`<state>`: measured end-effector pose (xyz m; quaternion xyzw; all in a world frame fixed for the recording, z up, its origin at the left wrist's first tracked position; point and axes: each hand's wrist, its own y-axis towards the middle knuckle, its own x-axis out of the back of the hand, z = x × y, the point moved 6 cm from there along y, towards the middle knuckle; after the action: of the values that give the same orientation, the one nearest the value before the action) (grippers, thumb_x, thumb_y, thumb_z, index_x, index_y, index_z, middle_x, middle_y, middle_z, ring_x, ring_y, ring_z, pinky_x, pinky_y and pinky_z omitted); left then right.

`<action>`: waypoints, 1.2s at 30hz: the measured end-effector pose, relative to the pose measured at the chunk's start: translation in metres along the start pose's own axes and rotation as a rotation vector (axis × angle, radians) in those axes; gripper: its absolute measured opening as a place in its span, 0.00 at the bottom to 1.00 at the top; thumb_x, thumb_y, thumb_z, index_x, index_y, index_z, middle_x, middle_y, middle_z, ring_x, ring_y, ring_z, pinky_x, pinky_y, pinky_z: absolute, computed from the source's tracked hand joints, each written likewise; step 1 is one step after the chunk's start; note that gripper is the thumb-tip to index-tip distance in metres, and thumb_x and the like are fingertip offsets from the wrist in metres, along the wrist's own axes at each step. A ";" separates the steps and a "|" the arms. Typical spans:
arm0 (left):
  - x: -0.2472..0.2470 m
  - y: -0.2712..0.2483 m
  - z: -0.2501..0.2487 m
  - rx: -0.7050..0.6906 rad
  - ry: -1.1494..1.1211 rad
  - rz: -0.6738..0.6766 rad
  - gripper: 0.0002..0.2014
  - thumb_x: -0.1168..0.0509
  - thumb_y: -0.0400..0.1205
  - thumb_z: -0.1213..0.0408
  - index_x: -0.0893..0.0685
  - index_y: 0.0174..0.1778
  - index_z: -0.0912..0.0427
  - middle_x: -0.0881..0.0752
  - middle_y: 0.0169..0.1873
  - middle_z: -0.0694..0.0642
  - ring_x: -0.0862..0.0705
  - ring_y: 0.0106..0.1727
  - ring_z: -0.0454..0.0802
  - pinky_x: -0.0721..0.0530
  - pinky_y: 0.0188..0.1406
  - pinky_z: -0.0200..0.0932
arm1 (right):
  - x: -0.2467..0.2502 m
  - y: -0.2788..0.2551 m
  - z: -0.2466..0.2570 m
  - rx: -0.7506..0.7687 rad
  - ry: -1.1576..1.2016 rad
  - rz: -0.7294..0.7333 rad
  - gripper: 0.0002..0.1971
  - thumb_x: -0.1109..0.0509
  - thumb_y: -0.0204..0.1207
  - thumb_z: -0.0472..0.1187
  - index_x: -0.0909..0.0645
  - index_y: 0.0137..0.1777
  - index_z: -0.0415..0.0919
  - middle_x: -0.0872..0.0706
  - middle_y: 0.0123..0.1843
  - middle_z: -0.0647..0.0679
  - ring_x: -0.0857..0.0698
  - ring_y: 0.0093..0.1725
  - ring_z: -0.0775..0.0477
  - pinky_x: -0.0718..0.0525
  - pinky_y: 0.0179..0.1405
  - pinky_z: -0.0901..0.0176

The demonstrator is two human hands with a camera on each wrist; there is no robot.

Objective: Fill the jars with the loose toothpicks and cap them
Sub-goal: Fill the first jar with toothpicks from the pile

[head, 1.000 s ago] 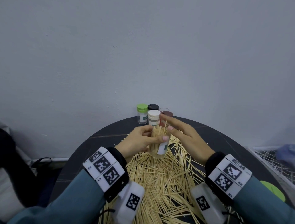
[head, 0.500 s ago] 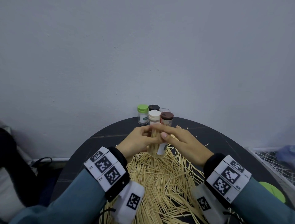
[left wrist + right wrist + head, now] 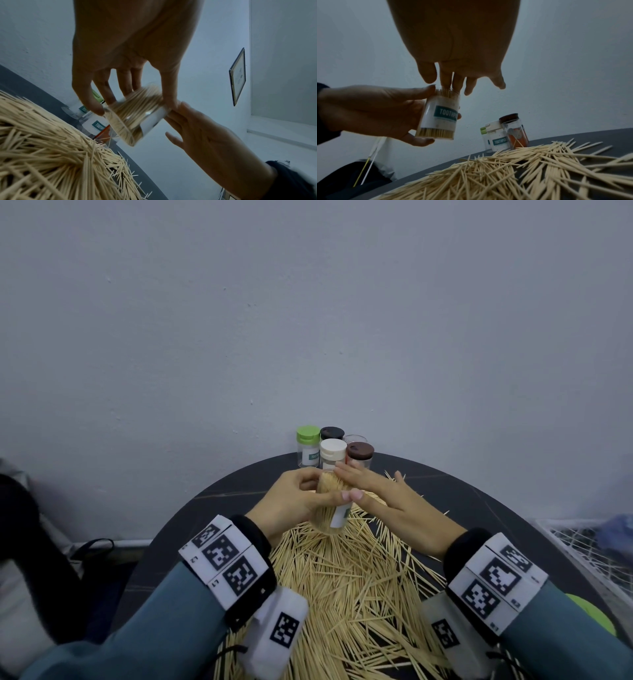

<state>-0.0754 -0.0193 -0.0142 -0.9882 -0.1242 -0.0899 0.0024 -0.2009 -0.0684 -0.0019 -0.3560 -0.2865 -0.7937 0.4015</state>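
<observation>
While the left hand [image 3: 291,501] grips a packed, uncapped jar [image 3: 439,116] mid-frame, the flat right hand [image 3: 387,498] tamps it; many toothpicks [image 3: 352,587] still litter the tabletop [image 3: 239,484].

The teal label on the held jar [image 3: 438,115] reads "TOOTHPIC", its last letter cut off by the jar's curve. The white-capped jar [image 3: 498,139] standing behind the loose toothpicks bears a teal label reading "TOOTHPICK".

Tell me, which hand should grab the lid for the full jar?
The right hand, probably. Its fingers are straight and hold nothing, just touching the toothpick tips. The left hand is busy gripping the uncapped jar above the loose toothpicks.
</observation>
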 end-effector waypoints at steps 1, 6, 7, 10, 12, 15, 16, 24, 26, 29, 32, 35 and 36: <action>0.000 0.000 0.000 0.001 -0.001 -0.001 0.22 0.24 0.71 0.60 0.17 0.61 0.56 0.11 0.53 0.52 0.14 0.57 0.44 0.17 0.55 0.40 | 0.000 0.000 -0.001 -0.010 -0.003 0.001 0.29 0.54 0.75 0.59 0.42 0.78 0.60 0.46 0.74 0.73 0.51 0.77 0.72 0.67 0.78 0.43; 0.001 0.000 0.001 -0.010 0.009 0.005 0.22 0.24 0.71 0.61 0.17 0.62 0.55 0.12 0.54 0.50 0.16 0.58 0.41 0.18 0.54 0.38 | 0.002 -0.001 -0.003 -0.001 0.087 0.007 0.23 0.50 0.79 0.55 0.36 0.75 0.63 0.44 0.75 0.73 0.49 0.76 0.73 0.65 0.78 0.45; 0.001 0.001 0.001 -0.012 0.014 -0.001 0.23 0.23 0.70 0.62 0.17 0.61 0.54 0.13 0.54 0.50 0.16 0.59 0.42 0.18 0.57 0.40 | 0.003 -0.001 -0.002 0.013 0.104 -0.008 0.21 0.49 0.78 0.55 0.34 0.72 0.65 0.41 0.75 0.73 0.46 0.76 0.72 0.63 0.78 0.47; 0.004 0.003 0.000 -0.045 0.038 -0.016 0.26 0.21 0.66 0.66 0.17 0.60 0.53 0.13 0.56 0.52 0.17 0.61 0.47 0.19 0.60 0.44 | 0.018 0.000 0.000 0.096 0.076 -0.197 0.16 0.40 0.79 0.51 0.24 0.66 0.60 0.25 0.71 0.64 0.29 0.70 0.67 0.42 0.79 0.54; 0.005 0.004 -0.002 -0.080 0.084 -0.009 0.27 0.20 0.64 0.68 0.17 0.60 0.53 0.13 0.55 0.52 0.17 0.62 0.47 0.19 0.61 0.42 | 0.025 0.000 0.003 0.145 0.040 -0.326 0.09 0.32 0.77 0.46 0.16 0.56 0.53 0.17 0.61 0.58 0.23 0.61 0.63 0.27 0.63 0.64; 0.001 0.002 -0.005 -0.134 0.163 0.022 0.29 0.17 0.61 0.69 0.15 0.59 0.52 0.12 0.54 0.48 0.18 0.63 0.44 0.22 0.68 0.53 | 0.021 0.002 0.003 0.133 -0.093 -0.375 0.08 0.26 0.69 0.54 0.14 0.47 0.55 0.19 0.53 0.61 0.26 0.56 0.60 0.29 0.60 0.55; 0.000 0.001 -0.006 -0.150 0.177 0.032 0.29 0.17 0.60 0.69 0.14 0.58 0.52 0.12 0.54 0.48 0.18 0.63 0.43 0.22 0.69 0.55 | 0.020 0.002 0.002 0.123 -0.124 -0.382 0.07 0.26 0.68 0.55 0.14 0.44 0.57 0.20 0.52 0.61 0.26 0.56 0.60 0.30 0.61 0.52; 0.000 -0.002 -0.009 -0.172 0.262 0.014 0.27 0.17 0.61 0.67 0.15 0.54 0.47 0.14 0.45 0.40 0.18 0.58 0.41 0.21 0.62 0.39 | 0.026 0.000 0.004 0.117 -0.383 -0.483 0.06 0.28 0.71 0.54 0.14 0.40 0.54 0.23 0.51 0.63 0.31 0.54 0.62 0.43 0.55 0.59; -0.001 -0.001 -0.009 -0.175 0.294 0.019 0.26 0.17 0.62 0.66 0.15 0.55 0.47 0.14 0.46 0.39 0.19 0.59 0.40 0.25 0.52 0.27 | 0.020 0.002 0.006 0.178 -0.389 -0.454 0.12 0.35 0.71 0.58 0.16 0.39 0.53 0.22 0.51 0.63 0.31 0.56 0.63 0.43 0.57 0.58; 0.000 0.000 -0.007 -0.174 0.301 -0.002 0.28 0.17 0.62 0.63 0.15 0.58 0.50 0.13 0.51 0.44 0.18 0.58 0.40 0.25 0.47 0.27 | 0.017 0.003 0.008 0.228 -0.418 -0.447 0.17 0.43 0.71 0.61 0.17 0.37 0.52 0.19 0.49 0.62 0.31 0.60 0.63 0.46 0.61 0.60; 0.003 0.001 -0.007 -0.180 0.326 -0.037 0.29 0.16 0.60 0.61 0.14 0.58 0.49 0.13 0.52 0.45 0.18 0.57 0.40 0.25 0.44 0.22 | 0.019 0.002 0.010 0.208 -0.537 -0.481 0.09 0.32 0.69 0.55 0.17 0.35 0.52 0.18 0.47 0.61 0.30 0.59 0.62 0.47 0.66 0.53; 0.003 0.001 -0.008 -0.183 0.322 -0.033 0.29 0.17 0.61 0.61 0.15 0.58 0.48 0.13 0.52 0.45 0.19 0.58 0.41 0.26 0.45 0.22 | 0.022 0.000 0.010 0.163 -0.605 -0.531 0.06 0.24 0.68 0.51 0.17 0.35 0.52 0.17 0.45 0.60 0.29 0.56 0.61 0.47 0.66 0.50; 0.003 0.001 -0.008 -0.180 0.323 -0.031 0.28 0.17 0.61 0.61 0.15 0.58 0.47 0.13 0.52 0.45 0.19 0.59 0.41 0.26 0.47 0.25 | 0.023 0.000 0.009 0.148 -0.579 -0.522 0.06 0.25 0.69 0.51 0.17 0.36 0.52 0.18 0.45 0.61 0.29 0.57 0.61 0.47 0.67 0.51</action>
<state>-0.0738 -0.0197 -0.0058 -0.9550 -0.1291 -0.2582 -0.0673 -0.2076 -0.0712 0.0214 -0.4505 -0.5253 -0.7129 0.1135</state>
